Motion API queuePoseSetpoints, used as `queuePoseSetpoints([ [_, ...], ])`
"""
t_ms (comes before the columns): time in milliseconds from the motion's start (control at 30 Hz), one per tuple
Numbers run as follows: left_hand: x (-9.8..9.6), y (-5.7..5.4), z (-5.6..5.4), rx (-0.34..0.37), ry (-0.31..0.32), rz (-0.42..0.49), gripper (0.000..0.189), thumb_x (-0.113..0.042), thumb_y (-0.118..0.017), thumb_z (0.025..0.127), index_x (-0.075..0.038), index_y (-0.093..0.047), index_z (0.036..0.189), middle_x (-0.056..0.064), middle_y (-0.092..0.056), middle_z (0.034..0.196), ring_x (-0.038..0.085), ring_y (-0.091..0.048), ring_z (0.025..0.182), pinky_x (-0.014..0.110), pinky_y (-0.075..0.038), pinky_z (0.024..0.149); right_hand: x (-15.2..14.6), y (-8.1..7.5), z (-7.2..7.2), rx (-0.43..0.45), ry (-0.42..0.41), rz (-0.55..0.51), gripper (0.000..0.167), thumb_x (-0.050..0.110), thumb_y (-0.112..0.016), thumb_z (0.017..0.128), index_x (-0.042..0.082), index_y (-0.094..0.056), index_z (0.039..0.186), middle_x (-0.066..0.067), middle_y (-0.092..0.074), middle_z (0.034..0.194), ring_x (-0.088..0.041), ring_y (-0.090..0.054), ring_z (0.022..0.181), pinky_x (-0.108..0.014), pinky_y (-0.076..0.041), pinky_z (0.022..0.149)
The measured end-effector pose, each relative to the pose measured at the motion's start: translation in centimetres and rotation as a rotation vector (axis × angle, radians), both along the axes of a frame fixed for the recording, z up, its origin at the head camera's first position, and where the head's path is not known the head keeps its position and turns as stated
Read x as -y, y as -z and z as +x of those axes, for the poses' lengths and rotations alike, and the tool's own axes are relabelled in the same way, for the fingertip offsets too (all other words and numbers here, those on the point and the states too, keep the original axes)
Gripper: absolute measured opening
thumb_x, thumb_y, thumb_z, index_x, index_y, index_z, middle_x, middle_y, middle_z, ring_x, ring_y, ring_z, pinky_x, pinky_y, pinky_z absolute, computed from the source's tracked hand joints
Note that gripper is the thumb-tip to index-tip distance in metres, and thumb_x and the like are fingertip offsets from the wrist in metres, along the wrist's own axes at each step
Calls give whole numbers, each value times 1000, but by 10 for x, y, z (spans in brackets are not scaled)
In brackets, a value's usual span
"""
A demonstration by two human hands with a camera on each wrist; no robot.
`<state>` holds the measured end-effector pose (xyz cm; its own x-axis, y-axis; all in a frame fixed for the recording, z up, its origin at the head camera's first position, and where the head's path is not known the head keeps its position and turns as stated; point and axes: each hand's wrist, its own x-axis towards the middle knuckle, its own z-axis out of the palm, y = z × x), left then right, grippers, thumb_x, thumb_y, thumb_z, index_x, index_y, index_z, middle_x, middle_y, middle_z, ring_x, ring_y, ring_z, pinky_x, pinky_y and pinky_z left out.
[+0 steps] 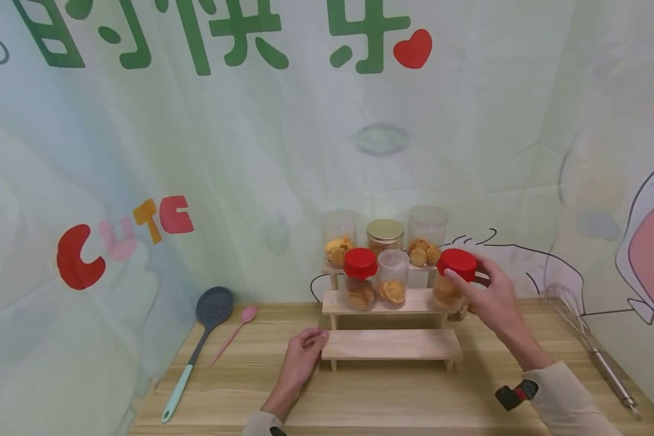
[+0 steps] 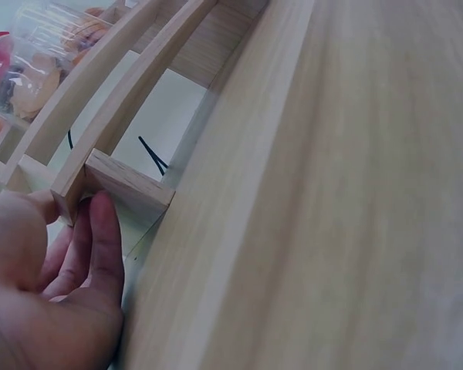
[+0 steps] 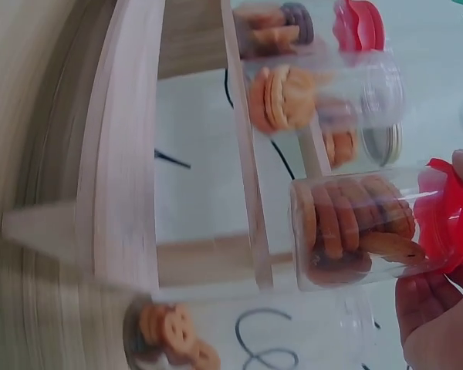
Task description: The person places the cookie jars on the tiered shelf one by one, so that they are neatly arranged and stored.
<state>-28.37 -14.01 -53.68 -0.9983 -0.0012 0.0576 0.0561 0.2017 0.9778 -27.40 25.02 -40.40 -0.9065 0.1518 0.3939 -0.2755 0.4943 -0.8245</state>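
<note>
My right hand [image 1: 493, 300] grips the red lid of a clear cookie jar [image 3: 355, 223] at the right end of the middle step. Whether the jar's base touches the step, I cannot tell. With thumb above and fingers below, my left hand [image 2: 54, 301] pinches the left end of the lowest step of a three-step wooden stand [image 1: 392, 344]. On the middle step stand another red-lidded cookie jar [image 1: 360, 290] and an open-looking clear jar [image 1: 393, 284] of cookies. The top step bears a gold-lidded jar [image 1: 385, 233] between two tall clear jars, the left [image 1: 339, 242] and right [image 1: 427, 242].
Beside the stand's right end, a clear jar of cookies [image 3: 174, 331] stands low, mostly hidden in the head view. A slotted turner [image 1: 201, 345] and pink spoon [image 1: 237, 330] lie at the left. At the right lies a whisk [image 1: 594, 351]. A printed curtain [image 1: 283, 151] hangs behind.
</note>
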Motion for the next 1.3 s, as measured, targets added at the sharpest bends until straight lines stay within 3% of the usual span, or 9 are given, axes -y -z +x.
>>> queuePoseSetpoints([
  [267,-2,1,3,14,-50,-56,43,-38,-65,110,-2,-70,133,14,-79,123,19,-73,114,24,-56,89,28,3,-11,-14,-12,-28,76,47,-78,99,13,-48,160,-17,-58,154,-40,-56,135,-7,-50,84],
  [400,-4,1,4,18,-51,-31,45,-39,-70,106,-2,-70,131,11,-80,116,13,-72,104,23,-55,85,38,5,-15,-15,12,-8,78,50,-79,98,12,-49,159,-16,-59,153,-38,-58,135,-8,-49,87],
  [533,-3,2,2,26,-36,2,48,-39,-76,102,-1,-68,130,8,-79,106,9,-67,93,21,-53,77,44,7,-22,-12,12,-6,80,51,-79,97,10,-48,159,-17,-59,151,-38,-58,135,-35,-61,101],
  [633,-3,3,1,27,-28,5,47,-38,-76,102,-1,-68,130,7,-79,106,8,-67,93,20,-52,78,47,8,-26,-19,10,-3,82,50,-79,97,8,-47,160,-18,-58,151,-38,-57,136,-58,-57,108],
  [733,-3,3,1,23,-18,10,47,-37,-76,102,-1,-67,131,8,-79,108,9,-67,94,21,-52,78,48,10,-28,-32,13,9,81,49,-79,98,7,-47,159,-19,-58,152,-40,-56,136,-63,-55,110],
  [1133,-3,2,0,13,-10,21,45,-31,-74,105,3,-65,133,11,-79,108,9,-66,89,21,-53,73,44,14,-31,-47,-6,31,79,48,-77,100,9,-45,161,-18,-57,153,-39,-58,135,-59,-56,109],
  [1233,-2,2,-2,12,-1,16,44,-28,-72,106,5,-64,133,12,-79,107,10,-66,88,21,-53,72,38,18,-30,-42,-13,41,76,50,-72,103,10,-44,161,-16,-58,153,-36,-59,134,-36,-57,107],
  [1300,-2,3,-3,13,2,14,44,-27,-72,106,6,-63,133,12,-79,107,10,-66,88,21,-53,72,33,20,-28,-50,-11,48,73,51,-68,105,9,-45,161,-17,-59,152,-36,-60,134,-18,-52,102],
])
